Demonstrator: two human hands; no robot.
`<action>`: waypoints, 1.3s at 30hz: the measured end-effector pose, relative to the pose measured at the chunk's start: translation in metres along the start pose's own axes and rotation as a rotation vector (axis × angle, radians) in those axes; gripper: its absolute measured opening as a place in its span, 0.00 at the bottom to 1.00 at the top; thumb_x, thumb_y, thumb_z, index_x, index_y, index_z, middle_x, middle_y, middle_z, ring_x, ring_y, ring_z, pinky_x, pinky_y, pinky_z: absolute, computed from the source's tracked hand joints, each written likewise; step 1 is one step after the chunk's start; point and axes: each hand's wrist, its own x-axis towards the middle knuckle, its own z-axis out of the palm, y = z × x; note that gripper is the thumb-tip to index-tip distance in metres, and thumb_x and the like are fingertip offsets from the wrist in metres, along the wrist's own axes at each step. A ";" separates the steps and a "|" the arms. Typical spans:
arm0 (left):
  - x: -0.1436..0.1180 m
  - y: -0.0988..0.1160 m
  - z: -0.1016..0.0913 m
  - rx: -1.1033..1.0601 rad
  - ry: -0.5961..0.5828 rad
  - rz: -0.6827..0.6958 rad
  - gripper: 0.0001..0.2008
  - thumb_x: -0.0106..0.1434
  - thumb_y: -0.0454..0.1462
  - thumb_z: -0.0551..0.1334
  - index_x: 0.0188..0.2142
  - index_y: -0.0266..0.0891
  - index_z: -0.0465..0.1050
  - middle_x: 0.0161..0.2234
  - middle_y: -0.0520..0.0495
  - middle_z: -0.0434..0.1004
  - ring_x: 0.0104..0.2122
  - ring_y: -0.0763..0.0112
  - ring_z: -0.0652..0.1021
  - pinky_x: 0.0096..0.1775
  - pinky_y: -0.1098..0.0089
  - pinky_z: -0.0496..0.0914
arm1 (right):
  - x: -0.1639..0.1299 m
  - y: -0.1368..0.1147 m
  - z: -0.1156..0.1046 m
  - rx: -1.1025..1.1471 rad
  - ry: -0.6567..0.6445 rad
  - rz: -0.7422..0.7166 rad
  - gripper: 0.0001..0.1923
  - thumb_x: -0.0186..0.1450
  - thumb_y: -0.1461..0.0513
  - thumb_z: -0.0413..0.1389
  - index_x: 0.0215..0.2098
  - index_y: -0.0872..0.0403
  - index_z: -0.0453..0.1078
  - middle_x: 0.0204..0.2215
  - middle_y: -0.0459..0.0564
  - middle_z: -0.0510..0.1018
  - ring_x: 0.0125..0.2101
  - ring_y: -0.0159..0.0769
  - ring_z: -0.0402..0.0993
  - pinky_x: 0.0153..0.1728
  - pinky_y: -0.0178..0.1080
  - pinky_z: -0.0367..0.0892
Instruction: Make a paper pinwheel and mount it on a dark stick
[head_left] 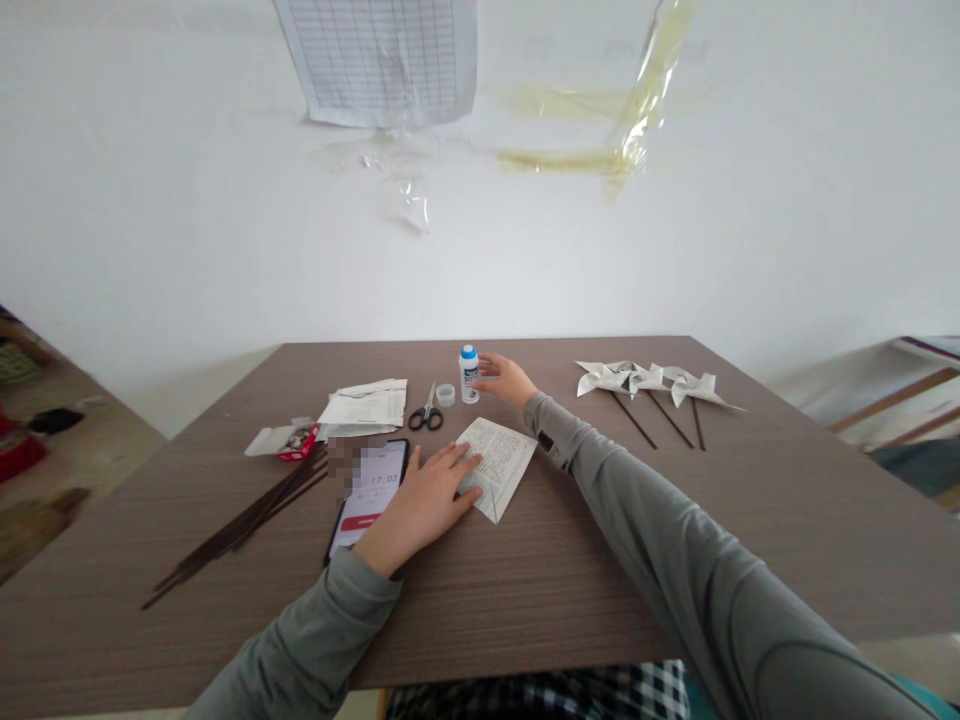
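Note:
My left hand (431,495) lies with fingers stretched over the left side of a square of printed paper (501,455), which has a folded lower corner. Its wrist crosses the edge of a phone (373,490). At the back of the table my right hand (507,380) is at the right side of a white glue bottle (469,378) with a blue top. The fingers are spread, with tips at the bottle's edge; whether they touch it I cannot tell. The bottle stands upright. Left of it are a small translucent cap (445,395) and black-handled scissors (426,416).
Paper pinwheels (649,380) on brown sticks lie at the back right. To the left are a stack of paper sheets (365,407), a small red box (298,442) with its lid up, and a bundle of brown sticks (236,525). A wall (480,270) borders the table's far edge.

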 end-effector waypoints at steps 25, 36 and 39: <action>0.002 0.012 0.001 0.072 -0.016 -0.022 0.29 0.87 0.41 0.63 0.83 0.48 0.78 0.89 0.35 0.69 0.89 0.39 0.68 0.87 0.23 0.54 | -0.064 0.007 -0.044 0.265 0.084 -0.077 0.28 0.59 0.53 0.84 0.52 0.48 0.80 0.48 0.54 0.95 0.53 0.57 0.96 0.61 0.60 0.90; 0.012 0.027 0.023 0.015 0.064 0.094 0.21 0.89 0.40 0.66 0.73 0.57 0.89 0.82 0.38 0.79 0.84 0.38 0.74 0.85 0.21 0.61 | -0.143 0.030 -0.097 0.040 0.223 -0.218 0.37 0.65 0.31 0.79 0.47 0.42 0.66 0.42 0.50 0.90 0.46 0.55 0.94 0.55 0.59 0.91; 0.012 0.030 0.024 0.001 0.084 0.104 0.20 0.89 0.40 0.65 0.71 0.57 0.91 0.78 0.38 0.84 0.80 0.40 0.78 0.85 0.24 0.63 | -0.157 0.033 -0.099 -0.056 0.210 -0.291 0.27 0.72 0.35 0.74 0.47 0.43 0.75 0.42 0.52 0.90 0.47 0.55 0.93 0.58 0.60 0.91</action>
